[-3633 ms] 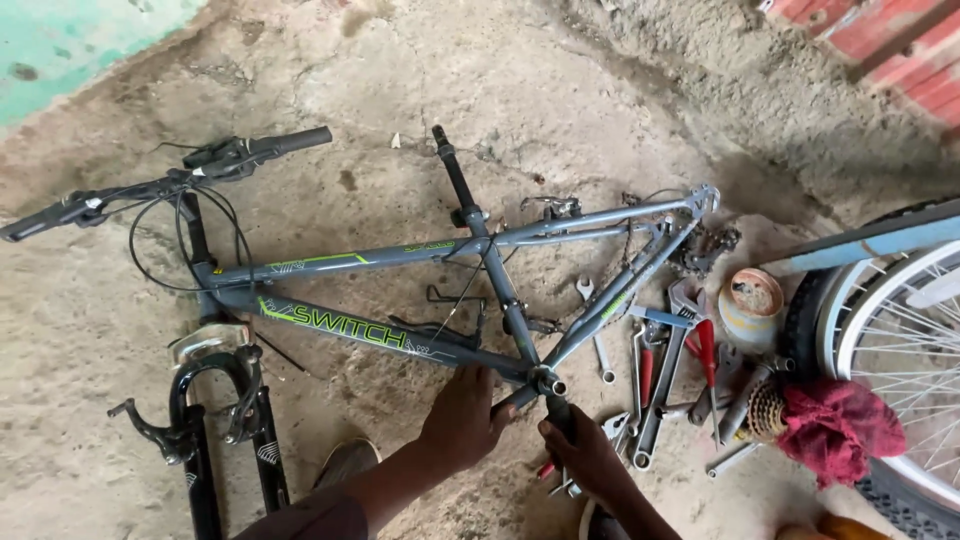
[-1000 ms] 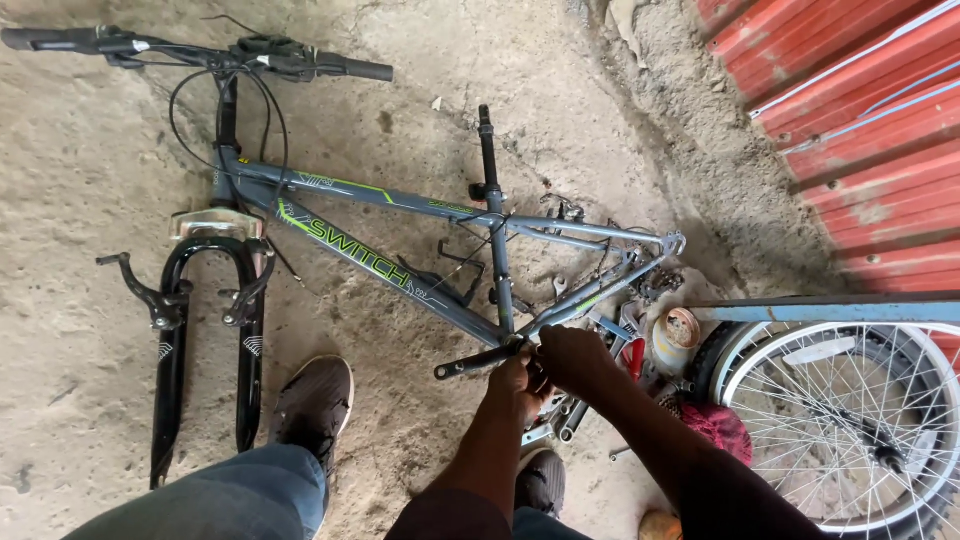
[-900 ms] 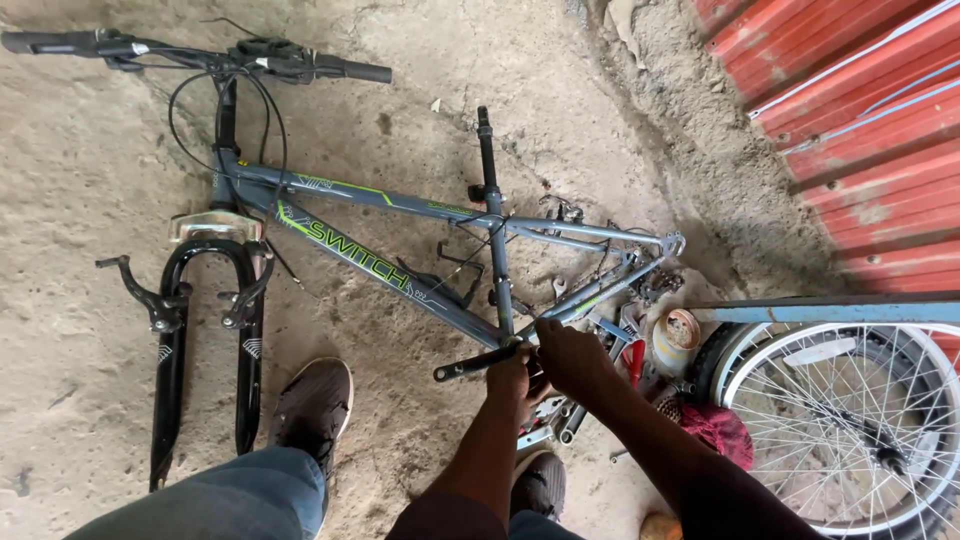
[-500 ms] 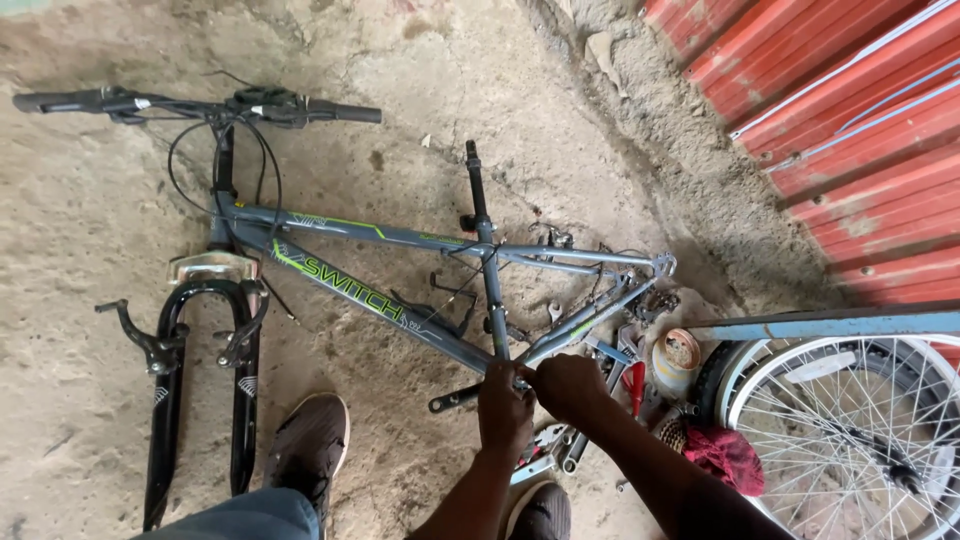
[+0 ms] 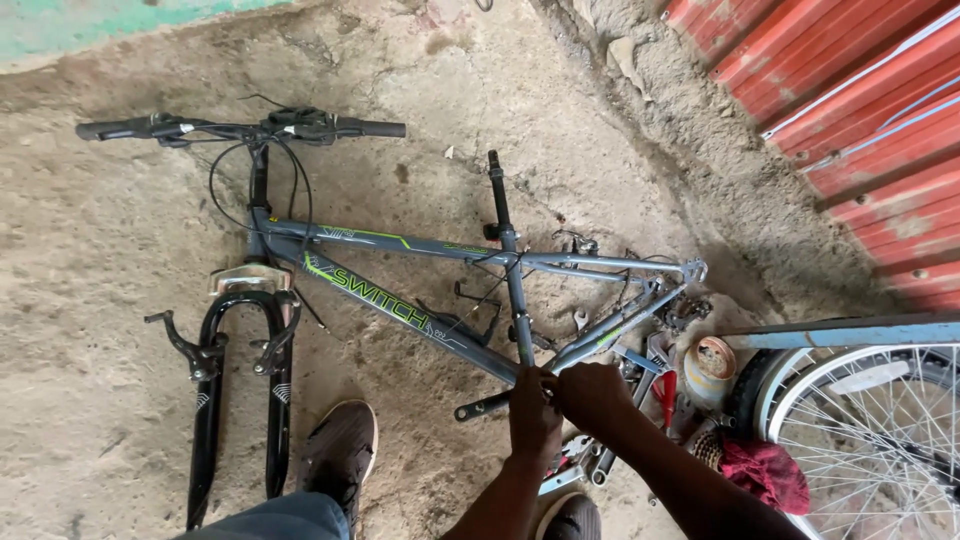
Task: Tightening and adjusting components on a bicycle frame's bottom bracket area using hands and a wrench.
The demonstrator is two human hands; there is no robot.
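A grey bicycle frame (image 5: 420, 247) with green lettering lies flat on the dirt ground, without wheels. Its black handlebar (image 5: 240, 128) is at the upper left and its black fork (image 5: 243, 390) points toward me. My left hand (image 5: 533, 412) and my right hand (image 5: 594, 396) meet at the bottom bracket (image 5: 535, 374), fingers curled around it and touching each other. A black crank arm (image 5: 482, 406) sticks out to the left just under my left hand. What the fingers pinch there is hidden.
Several spanners and tools (image 5: 640, 375) lie by the rear of the frame, with a round tin (image 5: 709, 360) and a red rag (image 5: 765, 472). A spoked wheel (image 5: 870, 440) stands at the right, a red corrugated wall (image 5: 860, 110) behind. My shoe (image 5: 340, 450) rests near the fork.
Both hands have stayed at the bottom bracket and closed in on each other. The view has pulled back and shifted, so the frame sits lower and more of the ground shows.
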